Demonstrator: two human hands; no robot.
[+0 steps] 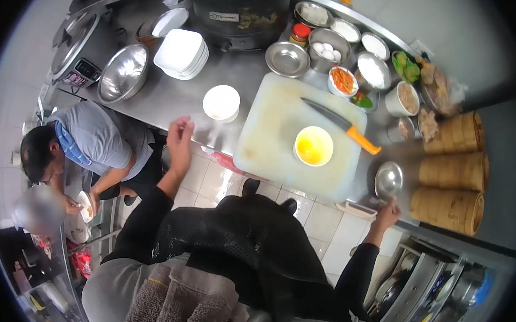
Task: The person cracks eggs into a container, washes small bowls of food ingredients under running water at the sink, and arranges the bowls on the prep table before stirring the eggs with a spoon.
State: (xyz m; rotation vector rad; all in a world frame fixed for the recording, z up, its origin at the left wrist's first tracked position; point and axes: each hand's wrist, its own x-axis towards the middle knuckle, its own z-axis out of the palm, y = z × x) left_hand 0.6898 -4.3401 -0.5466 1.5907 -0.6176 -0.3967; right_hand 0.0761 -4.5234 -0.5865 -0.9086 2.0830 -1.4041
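Held left hand (pixel 180 143) half-open, empty, near white bowl (pixel 221 103); reached partly curled right hand (pixel 388 215) to metal bowl (pixel 389 179) on desk (pixel 231 71), between cutting board (pixel 266 129) and bamboo steamers (pixel 451 171); couldn't tell whether gripping.

On a silver-grey bench (pixel 170 99), a cream-white cutting board (pixel 265 138) bears a white cup (pixel 314 147) with yellow contents and a grey-bladed knife (pixel 343 124), its handle bright orange toward 3 o'clock. Around the board: orange carrot strips (pixel 342 80) at 1 o'clock, a red-lidded jar (pixel 300 34) and white eggs (pixel 327 51) at 12, white dishes (pixel 181 50) at 10, a plain white tub (pixel 221 102) past 9, tan bamboo steamers (pixel 452 170) past 3, a silver bowl (pixel 389 179) near 4, a ribbed grey-brown towel (pixel 173 297) at 7, a black sleeve (pixel 145 222) at 8.
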